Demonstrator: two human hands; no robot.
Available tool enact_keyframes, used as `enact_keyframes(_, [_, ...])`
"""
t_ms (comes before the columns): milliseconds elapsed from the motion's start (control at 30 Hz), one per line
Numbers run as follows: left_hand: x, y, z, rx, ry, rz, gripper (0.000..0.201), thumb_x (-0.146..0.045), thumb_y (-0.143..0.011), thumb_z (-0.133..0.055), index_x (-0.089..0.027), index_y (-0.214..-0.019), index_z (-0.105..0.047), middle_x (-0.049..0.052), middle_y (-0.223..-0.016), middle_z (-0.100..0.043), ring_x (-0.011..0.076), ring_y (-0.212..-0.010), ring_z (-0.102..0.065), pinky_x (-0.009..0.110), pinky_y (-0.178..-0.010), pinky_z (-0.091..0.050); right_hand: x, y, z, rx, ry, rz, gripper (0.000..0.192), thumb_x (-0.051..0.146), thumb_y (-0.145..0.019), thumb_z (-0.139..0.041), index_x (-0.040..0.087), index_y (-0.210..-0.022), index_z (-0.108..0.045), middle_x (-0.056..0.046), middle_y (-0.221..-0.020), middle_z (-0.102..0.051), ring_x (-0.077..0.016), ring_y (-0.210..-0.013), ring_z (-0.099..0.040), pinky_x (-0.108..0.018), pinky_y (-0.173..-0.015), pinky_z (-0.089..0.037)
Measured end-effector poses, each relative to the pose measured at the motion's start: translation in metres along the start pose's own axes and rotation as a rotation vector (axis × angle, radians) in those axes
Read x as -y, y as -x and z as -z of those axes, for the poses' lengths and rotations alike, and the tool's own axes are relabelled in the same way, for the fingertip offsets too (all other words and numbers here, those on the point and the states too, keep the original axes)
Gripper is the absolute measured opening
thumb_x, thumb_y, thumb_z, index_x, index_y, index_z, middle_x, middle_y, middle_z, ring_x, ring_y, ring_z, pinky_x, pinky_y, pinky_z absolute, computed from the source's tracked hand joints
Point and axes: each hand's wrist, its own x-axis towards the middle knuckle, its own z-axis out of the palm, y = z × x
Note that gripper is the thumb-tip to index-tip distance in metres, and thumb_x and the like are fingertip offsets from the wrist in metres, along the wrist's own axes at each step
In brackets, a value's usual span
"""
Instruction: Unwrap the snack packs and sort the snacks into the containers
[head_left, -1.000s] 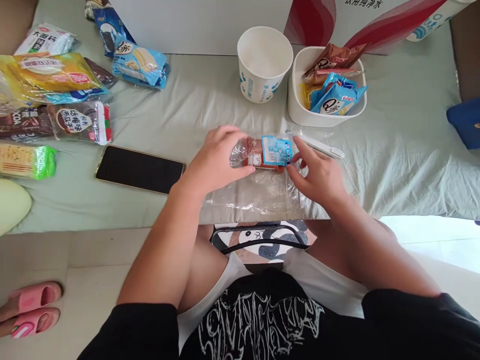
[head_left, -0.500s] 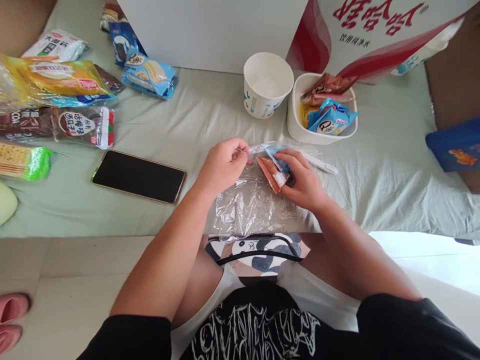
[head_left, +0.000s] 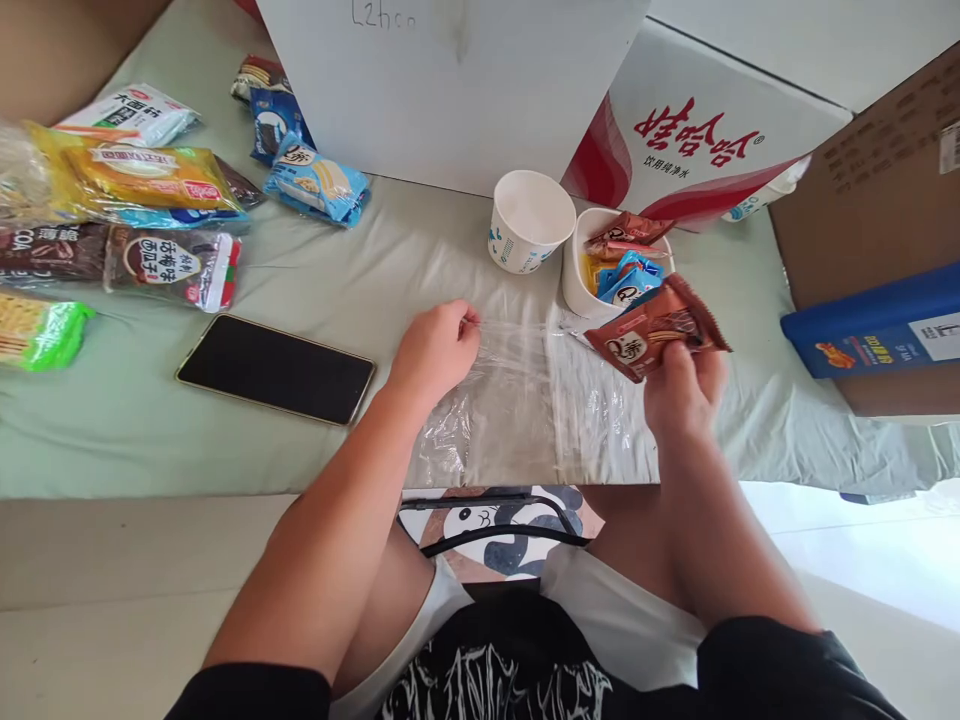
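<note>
My left hand (head_left: 435,348) pinches the top left edge of a clear plastic bag (head_left: 525,410) that lies flat on the green sheet near the table's front edge. My right hand (head_left: 684,385) is lifted above the bag's right side and grips a brown snack packet (head_left: 652,330) by its lower edge. Just behind the packet stands a white tub (head_left: 576,282) holding several brown and blue snack packets. An empty white paper cup (head_left: 527,220) stands to the tub's left.
A black phone (head_left: 276,368) lies left of the bag. Several snack packs (head_left: 135,220) are spread at the far left. A white and red carton (head_left: 675,130) stands behind, a brown cardboard box (head_left: 877,190) and a blue box (head_left: 877,325) at the right.
My right hand has drawn the brown packet out of the clear bag and lifted it to the right. My left hand kept its pinch on the bag's edge. The view tilted upward.
</note>
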Motion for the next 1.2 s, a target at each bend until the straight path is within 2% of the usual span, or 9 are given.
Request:
enact_keyframes(100, [-0.003, 0.000, 0.001, 0.012, 0.019, 0.004, 0.015, -0.016, -0.086, -0.058, -0.024, -0.091, -0.069, 0.005, -0.083, -0.077, 0.0228, -0.071, -0.066, 0.035, -0.070, -0.047, -0.005, -0.026, 0.020, -0.137, 0.023, 0.021, 0.037, 0.052, -0.096, -0.052, 0.029, -0.121, -0.066, -0.010, -0.097, -0.072, -0.0280, -0.091, -0.074, -0.045, -0.080, -0.063])
enact_keyframes(233, [-0.003, -0.002, 0.001, 0.020, 0.062, -0.024, 0.014, -0.015, -0.086, -0.059, -0.024, -0.091, -0.069, 0.005, -0.083, -0.077, 0.0221, -0.072, -0.066, 0.034, -0.070, -0.047, -0.024, -0.079, 0.050, -0.228, 0.051, -0.019, 0.032, 0.045, -0.090, -0.058, 0.025, -0.114, -0.066, -0.016, -0.112, -0.073, -0.0288, -0.097, -0.075, -0.042, -0.075, -0.063])
enact_keyframes(333, [-0.003, -0.003, 0.000, 0.031, 0.054, -0.049, 0.015, -0.015, -0.086, -0.057, -0.023, -0.091, -0.069, 0.005, -0.083, -0.078, 0.0220, -0.075, -0.068, 0.034, -0.070, -0.047, -0.033, -0.120, 0.062, -0.276, 0.108, -0.282, 0.017, 0.029, -0.087, -0.062, 0.019, -0.102, -0.065, -0.017, -0.106, -0.075, -0.0266, -0.091, -0.076, -0.038, -0.070, -0.060])
enact_keyframes(433, [-0.003, -0.004, -0.001, 0.050, 0.038, -0.045, 0.018, -0.016, -0.088, -0.054, -0.022, -0.095, -0.070, 0.005, -0.085, -0.078, 0.0218, -0.078, -0.069, 0.033, -0.072, -0.047, -0.025, -0.148, 0.057, -0.260, 0.221, -0.545, 0.007, 0.012, -0.086, -0.062, 0.016, -0.091, -0.063, -0.010, -0.095, -0.074, -0.0203, -0.084, -0.074, -0.036, -0.074, -0.061])
enact_keyframes(633, [-0.006, -0.004, -0.002, 0.085, 0.025, -0.018, 0.022, -0.016, -0.090, -0.051, -0.020, -0.099, -0.070, 0.006, -0.089, -0.079, 0.0200, -0.073, -0.065, 0.032, -0.069, -0.043, 0.011, -0.168, 0.033, -0.073, 0.187, -0.863, 0.031, -0.003, -0.090, -0.050, 0.025, -0.104, -0.055, 0.002, -0.091, -0.068, -0.0129, -0.069, -0.068, -0.045, -0.077, -0.063])
enact_keyframes(867, [-0.007, -0.005, -0.002, 0.054, -0.035, -0.047, 0.020, -0.015, -0.089, -0.053, -0.020, -0.095, -0.072, 0.006, -0.087, -0.076, 0.0212, -0.078, -0.065, 0.032, -0.071, -0.041, 0.018, -0.171, 0.021, 0.092, 0.345, -0.793, 0.018, 0.007, -0.104, -0.045, 0.021, -0.092, -0.047, -0.001, -0.094, -0.066, -0.0083, -0.069, -0.063, -0.047, -0.082, -0.058])
enact_keyframes(1000, [-0.007, -0.004, -0.002, 0.061, -0.010, -0.043, 0.018, -0.017, -0.090, -0.054, -0.020, -0.094, -0.071, 0.005, -0.082, -0.074, 0.0191, -0.070, -0.060, 0.031, -0.068, -0.040, 0.019, -0.179, 0.025, 0.001, 0.308, -0.793, 0.017, 0.005, -0.102, -0.043, 0.020, -0.094, -0.049, -0.004, -0.102, -0.071, -0.0084, -0.076, -0.069, -0.043, -0.080, -0.056])
enact_keyframes(1100, [-0.007, -0.004, -0.001, 0.069, 0.003, -0.042, 0.017, -0.016, -0.089, -0.053, -0.020, -0.091, -0.070, 0.003, -0.080, -0.072, 0.0176, -0.067, -0.057, 0.031, -0.067, -0.039, 0.014, -0.190, 0.038, -0.098, 0.319, -0.704, 0.015, 0.009, -0.101, -0.044, 0.020, -0.093, -0.049, -0.006, -0.113, -0.072, -0.0108, -0.090, -0.072, -0.040, -0.078, -0.054])
enact_keyframes(1200, [-0.008, -0.003, 0.000, 0.066, -0.011, -0.051, 0.016, -0.015, -0.089, -0.053, -0.021, -0.088, -0.068, 0.003, -0.080, -0.072, 0.0177, -0.069, -0.057, 0.031, -0.068, -0.039, 0.008, -0.195, 0.046, -0.058, 0.339, -0.605, 0.014, 0.010, -0.100, -0.048, 0.020, -0.091, -0.052, -0.004, -0.111, -0.073, -0.0114, -0.092, -0.072, -0.037, -0.076, -0.053])
